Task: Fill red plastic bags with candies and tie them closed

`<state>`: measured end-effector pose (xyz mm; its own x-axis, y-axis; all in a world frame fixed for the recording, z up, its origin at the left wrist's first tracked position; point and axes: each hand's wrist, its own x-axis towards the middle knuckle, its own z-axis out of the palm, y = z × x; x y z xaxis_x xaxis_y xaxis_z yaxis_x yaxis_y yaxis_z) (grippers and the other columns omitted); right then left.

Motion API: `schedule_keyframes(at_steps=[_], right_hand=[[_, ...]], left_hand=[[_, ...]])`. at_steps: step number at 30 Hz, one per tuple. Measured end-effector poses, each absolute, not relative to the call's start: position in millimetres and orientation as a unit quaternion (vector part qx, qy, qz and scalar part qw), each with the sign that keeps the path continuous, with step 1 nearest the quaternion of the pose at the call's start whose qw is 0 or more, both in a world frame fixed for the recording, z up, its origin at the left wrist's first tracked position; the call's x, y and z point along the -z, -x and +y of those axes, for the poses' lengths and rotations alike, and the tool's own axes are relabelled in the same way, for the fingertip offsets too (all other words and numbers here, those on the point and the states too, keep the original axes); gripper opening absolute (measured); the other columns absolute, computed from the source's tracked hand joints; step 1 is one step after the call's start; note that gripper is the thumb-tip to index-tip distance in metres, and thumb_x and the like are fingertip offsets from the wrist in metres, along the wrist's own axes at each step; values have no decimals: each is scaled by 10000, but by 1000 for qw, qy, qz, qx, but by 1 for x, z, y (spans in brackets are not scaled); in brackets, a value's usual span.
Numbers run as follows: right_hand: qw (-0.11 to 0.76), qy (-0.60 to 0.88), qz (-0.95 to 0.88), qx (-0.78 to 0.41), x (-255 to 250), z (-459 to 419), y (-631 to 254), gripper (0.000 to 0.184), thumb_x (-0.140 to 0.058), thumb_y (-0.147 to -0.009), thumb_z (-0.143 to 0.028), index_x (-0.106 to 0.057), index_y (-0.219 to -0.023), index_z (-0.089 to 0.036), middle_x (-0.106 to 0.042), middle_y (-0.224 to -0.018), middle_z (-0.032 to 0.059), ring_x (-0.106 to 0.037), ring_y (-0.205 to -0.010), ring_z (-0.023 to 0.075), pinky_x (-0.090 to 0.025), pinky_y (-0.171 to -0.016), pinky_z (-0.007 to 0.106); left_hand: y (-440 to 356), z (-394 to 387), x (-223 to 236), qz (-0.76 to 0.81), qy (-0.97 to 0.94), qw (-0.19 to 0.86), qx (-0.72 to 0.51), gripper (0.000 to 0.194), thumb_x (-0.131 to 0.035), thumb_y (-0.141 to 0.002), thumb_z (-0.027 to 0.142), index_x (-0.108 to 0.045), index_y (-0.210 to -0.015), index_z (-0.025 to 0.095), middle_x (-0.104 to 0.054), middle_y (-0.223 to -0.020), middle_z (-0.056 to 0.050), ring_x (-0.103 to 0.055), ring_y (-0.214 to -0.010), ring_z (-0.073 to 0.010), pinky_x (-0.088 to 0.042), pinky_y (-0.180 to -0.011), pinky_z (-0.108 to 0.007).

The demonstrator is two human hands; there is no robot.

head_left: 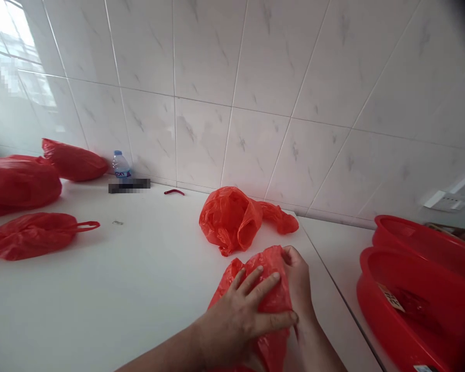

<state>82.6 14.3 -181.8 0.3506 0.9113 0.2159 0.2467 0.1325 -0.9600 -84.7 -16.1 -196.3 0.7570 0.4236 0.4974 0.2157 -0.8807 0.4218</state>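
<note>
Bag (277, 299) sits right at the grip, red plastic, under L hand (242, 315), w/ fingers spread across its near face; R hand (299, 279) pinches its upper right edge, some fingertips hidden. Step now, as I judge it: steadying & shaping the bag b/w both hands. Contents, if any: can't tell. Any shift of it prob. calls for R pinch kept firm & L palm light, since thin film can slip or tear.

Just beyond the grip: crumpled bag (227, 214) on the table (139, 289), close enough to snag or crowd fingers. R of grip, past the table seam: two red tubs (430, 330), limiting elbow room that side. Well L of grip: tied bag (39, 235) w/ loop out, big bag (19, 181) behind it. Farther off, L & beyond: clear scrap (117, 222), dark red strip (174, 192), water bottle (121, 168), far bag (75, 163) by the tiled wall (201, 139).
</note>
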Motion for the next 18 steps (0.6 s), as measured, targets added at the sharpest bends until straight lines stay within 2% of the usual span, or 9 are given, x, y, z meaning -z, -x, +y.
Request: schedule_keyframes(at_steps=[2, 4, 6, 9, 12, 14, 15, 18], right_hand=[[556, 612, -487, -284, 178, 16, -92, 164, -539, -715, -330, -435, -661, -216, -459, -583, -48, -396, -524, 100, -348, -469, 221], [521, 629, -492, -301, 176, 18, -109, 118, -542, -690, -293, -456, -679, -213, -468, -564, -54, -401, -492, 97, -325, -443, 217], [499, 645, -482, -321, 176, 22, -130, 115, -563, -656, -273, -485, -712, -209, -510, -576, -48, -443, -483, 107, -341, -443, 224], [511, 643, -450, -350, 177, 27, -157, 244, -636, -626, -301, -531, -823, -202, -598, -686, -11, -534, -542, 140, -403, -487, 249], [564, 567, -487, -352, 173, 25, -166, 425, -678, -638, -357, -551, -1012, -199, -639, -946, 58, -610, -821, 192, -477, -685, 294], [607, 550, -511, -261, 165, 18, -158, 428, -660, -675, -380, -562, -1051, -201, -612, -1070, 81, -572, -987, 213, -458, -813, 325], [627, 562, -506, -185, 161, 13, -150, 371, -636, -704, -381, -578, -1024, -201, -611, -1068, 82, -563, -997, 217, -448, -829, 332], [635, 581, -509, 0, 154, -5, -115, 166, -547, -795, -338, -610, -871, -205, -642, -891, 67, -583, -847, 205, -446, -762, 319]], left_hand=[[84, -7, 200, 201, -902, 213, -316, 352, -696, -683, 190, -679, -1025, 271, -449, -1402, -113, -372, -1274, -400, -247, -1032, -578], [90, 5, 202, 246, -842, 295, -380, 192, -600, -726, 105, -696, -836, 230, -599, -1215, -95, -523, -1135, -307, -390, -959, -446], [100, 16, 199, 297, -733, 398, -464, 145, -562, -758, 118, -672, -771, 211, -648, -1071, -71, -590, -983, -235, -462, -842, -341], [115, 27, 191, 322, -588, 527, -523, 73, -583, -781, 212, -650, -760, 191, -671, -911, -43, -594, -800, -179, -475, -716, -283], [122, 32, 186, 305, -523, 605, -517, 97, -612, -772, 257, -639, -726, 177, -639, -690, -7, -537, -618, -124, -452, -622, -249], [121, 31, 185, 298, -496, 629, -519, 100, -625, -762, 270, -635, -727, 177, -622, -657, 3, -520, -586, -109, -446, -611, -243], [120, 30, 184, 295, -487, 635, -523, 95, -631, -756, 270, -633, -730, 179, -622, -665, 5, -521, -587, -107, -447, -614, -245], [115, 26, 182, 283, -485, 637, -527, 76, -654, -725, 235, -615, -704, 173, -619, -668, 8, -527, -598, -109, -449, -621, -251]])
